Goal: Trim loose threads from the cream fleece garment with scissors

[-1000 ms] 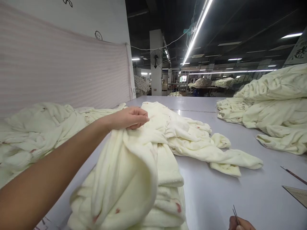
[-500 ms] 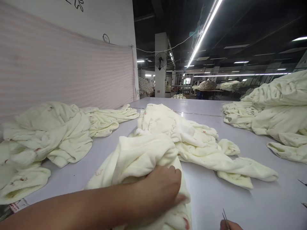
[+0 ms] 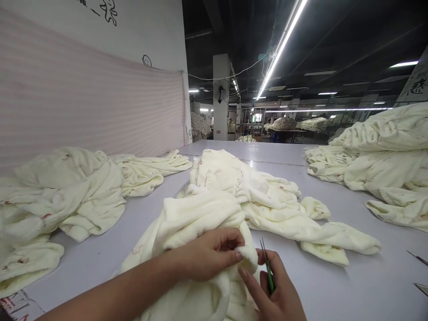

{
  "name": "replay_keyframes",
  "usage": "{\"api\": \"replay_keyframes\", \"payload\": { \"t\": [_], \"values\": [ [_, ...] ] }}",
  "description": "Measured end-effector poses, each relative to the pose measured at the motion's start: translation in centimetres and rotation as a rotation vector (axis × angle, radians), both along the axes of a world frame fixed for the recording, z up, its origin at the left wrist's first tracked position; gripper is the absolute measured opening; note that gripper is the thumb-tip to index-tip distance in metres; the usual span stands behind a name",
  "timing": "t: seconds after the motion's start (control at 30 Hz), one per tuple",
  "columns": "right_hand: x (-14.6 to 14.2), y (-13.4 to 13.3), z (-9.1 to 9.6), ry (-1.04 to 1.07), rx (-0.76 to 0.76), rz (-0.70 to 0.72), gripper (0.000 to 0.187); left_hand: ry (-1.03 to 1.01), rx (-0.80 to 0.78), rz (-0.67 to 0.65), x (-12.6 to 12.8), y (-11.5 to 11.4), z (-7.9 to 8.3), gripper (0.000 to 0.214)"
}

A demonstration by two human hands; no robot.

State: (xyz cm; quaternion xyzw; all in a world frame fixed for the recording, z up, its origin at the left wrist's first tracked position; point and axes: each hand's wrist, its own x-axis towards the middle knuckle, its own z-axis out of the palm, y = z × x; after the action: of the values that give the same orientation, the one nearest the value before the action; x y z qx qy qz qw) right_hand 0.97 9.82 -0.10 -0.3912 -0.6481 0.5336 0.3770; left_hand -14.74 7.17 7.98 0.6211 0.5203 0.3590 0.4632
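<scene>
- Since the earlier frame, the right hand (image 3: 274, 290) has risen from the bottom edge to meet the left hand (image 3: 207, 254) at the near end of the cream fleece garment (image 3: 200, 223).
- Left fingers (image 3: 234, 256) are pinched on a small fold of the fleece, holding it up just beside the other hand.
- Right fingers are closed around green-handled thread snips (image 3: 267, 267), whose blades point up and stand close to the pinched fold.
- That garment lies on the grey table (image 3: 334, 285), trailing away into a second heap at the middle.
- To trim well, I judge the fold should stay taut and raised, with only the blade tips brought to any loose thread, so that the pile is not nicked.
- More cream garments lie at the left (image 3: 67, 196) and in a stack at the right (image 3: 384, 151).
</scene>
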Motion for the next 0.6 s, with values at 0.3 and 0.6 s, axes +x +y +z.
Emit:
{"api": "replay_keyframes", "payload": {
  "t": [0.3, 0.6],
  "values": [
    [-1.8, 2.8, 2.3, 0.349, -0.257, 0.047, 0.039, -0.106, -0.146, 0.157, -2.3, 1.7, 0.2, 0.037],
    [-0.1, 1.5, 1.7, 0.056, -0.071, -0.076, 0.043, -0.189, -0.232, 0.159, -2.7, 1.9, -0.4, 0.042]
  ]
}}
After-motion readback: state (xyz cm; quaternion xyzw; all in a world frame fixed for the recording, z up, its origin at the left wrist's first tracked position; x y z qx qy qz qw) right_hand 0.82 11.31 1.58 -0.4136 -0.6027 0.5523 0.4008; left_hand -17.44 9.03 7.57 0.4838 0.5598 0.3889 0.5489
